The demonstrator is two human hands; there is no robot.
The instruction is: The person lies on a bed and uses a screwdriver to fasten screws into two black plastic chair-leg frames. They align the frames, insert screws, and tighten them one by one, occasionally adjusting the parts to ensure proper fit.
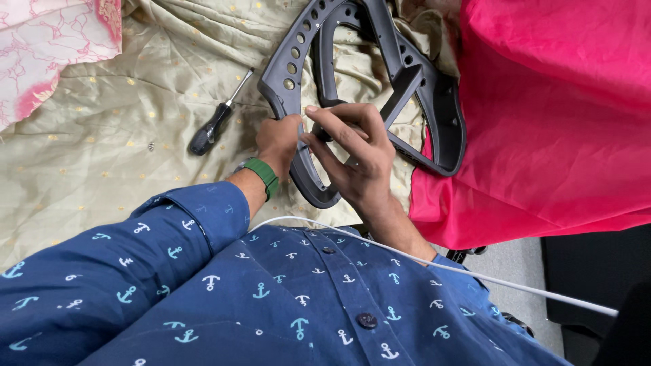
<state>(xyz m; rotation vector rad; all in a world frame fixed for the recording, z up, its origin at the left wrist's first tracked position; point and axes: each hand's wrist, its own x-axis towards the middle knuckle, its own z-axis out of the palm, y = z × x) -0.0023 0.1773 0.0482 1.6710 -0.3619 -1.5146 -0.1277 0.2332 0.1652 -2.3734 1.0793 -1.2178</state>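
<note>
Both hands on the frame (308, 51), a dark grey plastic ring with a row of round holes along its outer band and inner struts crossing it, like a chair-back part. It lies flat on the olive cloth (102, 135), upper middle of view, its right edge overlapping the pink cloth (556, 115). Left hand (278, 139) is closed around the frame's lower-left rim, fingers wrapped under, knuckles up; a green watch strap (263, 175) sits on that wrist. Right hand (352, 152) is just beside it, touching at the fingertips: thumb and forefinger pressed together in a pinch right at the rim, other fingers curled loosely over an inner strut. What the pinch holds is too small to tell, maybe nothing but the rim edge; cannot say. Screwdriver (217, 118), black handle, thin metal shaft, lies on the olive cloth left of the frame, near the left hand but not touched, tip pointing up-right toward the rim. Pale pink patterned fabric (47, 47) bunched in the top-left corner, well apart from the work. The person wears a navy shirt (271, 298) with small anchor print, sleeves partly pushed up. A white cable (475, 274) runs across the chest and off to the right. Grey floor (515, 271) and something dark at lower right.
</note>
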